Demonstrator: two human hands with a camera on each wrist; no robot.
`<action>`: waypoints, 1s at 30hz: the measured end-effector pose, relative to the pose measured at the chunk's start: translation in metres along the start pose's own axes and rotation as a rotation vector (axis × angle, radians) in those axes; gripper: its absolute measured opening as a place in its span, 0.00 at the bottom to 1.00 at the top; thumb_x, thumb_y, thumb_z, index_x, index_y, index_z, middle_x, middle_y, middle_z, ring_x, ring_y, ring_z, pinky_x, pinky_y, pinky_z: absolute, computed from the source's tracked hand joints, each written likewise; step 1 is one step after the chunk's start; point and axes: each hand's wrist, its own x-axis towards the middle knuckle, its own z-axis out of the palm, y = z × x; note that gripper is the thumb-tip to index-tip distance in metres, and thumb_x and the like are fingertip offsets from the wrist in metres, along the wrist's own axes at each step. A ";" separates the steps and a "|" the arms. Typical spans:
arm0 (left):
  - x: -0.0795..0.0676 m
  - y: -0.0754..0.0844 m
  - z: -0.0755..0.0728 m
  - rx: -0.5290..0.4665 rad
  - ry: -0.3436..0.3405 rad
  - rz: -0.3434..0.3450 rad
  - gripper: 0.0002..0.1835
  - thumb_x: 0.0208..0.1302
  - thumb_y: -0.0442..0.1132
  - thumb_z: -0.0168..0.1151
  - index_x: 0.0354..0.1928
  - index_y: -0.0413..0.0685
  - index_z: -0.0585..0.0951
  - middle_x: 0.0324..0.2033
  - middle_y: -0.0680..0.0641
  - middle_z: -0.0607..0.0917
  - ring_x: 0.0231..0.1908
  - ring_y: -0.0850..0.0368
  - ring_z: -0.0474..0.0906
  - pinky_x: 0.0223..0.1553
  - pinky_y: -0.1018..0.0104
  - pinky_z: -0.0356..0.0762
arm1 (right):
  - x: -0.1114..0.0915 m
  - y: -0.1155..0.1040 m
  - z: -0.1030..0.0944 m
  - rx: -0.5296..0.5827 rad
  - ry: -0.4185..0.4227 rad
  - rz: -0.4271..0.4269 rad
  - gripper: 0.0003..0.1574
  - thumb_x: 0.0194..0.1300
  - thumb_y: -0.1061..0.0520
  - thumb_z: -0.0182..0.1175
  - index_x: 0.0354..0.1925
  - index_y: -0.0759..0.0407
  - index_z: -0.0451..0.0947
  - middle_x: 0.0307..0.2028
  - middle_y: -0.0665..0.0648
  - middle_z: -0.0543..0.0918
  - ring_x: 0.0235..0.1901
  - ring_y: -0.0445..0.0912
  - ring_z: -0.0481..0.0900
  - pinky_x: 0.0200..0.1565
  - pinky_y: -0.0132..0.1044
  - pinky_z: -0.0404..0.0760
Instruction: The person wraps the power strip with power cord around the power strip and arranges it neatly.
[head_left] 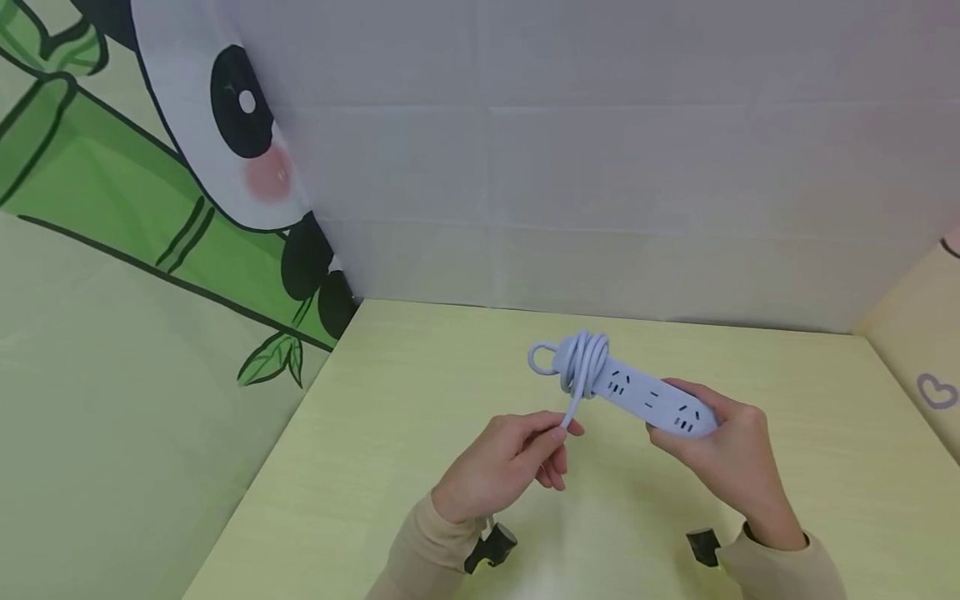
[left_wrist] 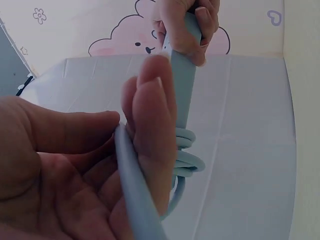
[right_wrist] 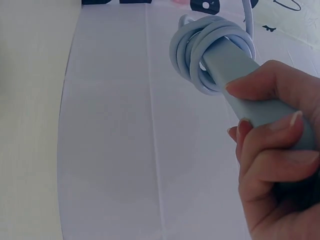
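A white power strip is held above the table, its socket face turned up in the head view. My right hand grips its right end, thumb on one side and fingers on the other. Several turns of its white cord wrap round the left end, and a small loop sticks out past that end. Between thumb and forefinger my left hand pinches the cord where it runs down from the coil. In the left wrist view the pinched cord passes across the palm. The right wrist view shows the coiled cord beyond my right thumb.
Beneath both hands lies a pale yellow table. A plain greyish wall panel rises at its back edge. On the left stands a wall with a panda and bamboo picture. Small black devices sit at both wrists.
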 end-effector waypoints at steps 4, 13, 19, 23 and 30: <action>0.001 -0.002 -0.001 -0.028 -0.013 -0.011 0.13 0.79 0.36 0.50 0.53 0.36 0.81 0.30 0.38 0.83 0.31 0.58 0.86 0.39 0.68 0.86 | 0.000 -0.002 -0.001 0.022 -0.017 0.039 0.29 0.47 0.63 0.78 0.51 0.57 0.86 0.43 0.63 0.89 0.31 0.35 0.79 0.28 0.31 0.77; 0.000 -0.004 -0.003 -0.030 -0.019 -0.014 0.12 0.77 0.37 0.55 0.53 0.40 0.83 0.35 0.38 0.88 0.35 0.55 0.88 0.42 0.67 0.86 | 0.000 -0.003 -0.001 0.060 -0.038 0.083 0.30 0.48 0.61 0.79 0.53 0.58 0.85 0.46 0.64 0.88 0.32 0.36 0.79 0.28 0.32 0.78; 0.002 -0.006 -0.002 0.002 -0.039 -0.008 0.12 0.74 0.36 0.60 0.52 0.40 0.86 0.40 0.41 0.90 0.37 0.58 0.88 0.48 0.71 0.83 | 0.000 0.000 -0.001 0.063 -0.020 0.103 0.30 0.49 0.61 0.79 0.54 0.57 0.85 0.46 0.63 0.88 0.33 0.36 0.79 0.28 0.32 0.78; 0.004 -0.010 0.000 0.011 -0.047 -0.015 0.11 0.73 0.37 0.61 0.50 0.41 0.87 0.37 0.42 0.90 0.36 0.58 0.88 0.49 0.72 0.82 | 0.000 0.001 -0.003 0.068 0.009 0.134 0.31 0.48 0.59 0.80 0.53 0.54 0.86 0.42 0.48 0.88 0.32 0.36 0.79 0.28 0.32 0.78; 0.007 -0.013 0.000 0.017 -0.046 -0.007 0.10 0.72 0.39 0.62 0.47 0.44 0.88 0.34 0.43 0.90 0.36 0.61 0.87 0.49 0.72 0.81 | 0.000 0.002 -0.007 0.127 -0.004 0.149 0.31 0.49 0.59 0.80 0.54 0.55 0.85 0.37 0.28 0.81 0.32 0.37 0.79 0.25 0.33 0.79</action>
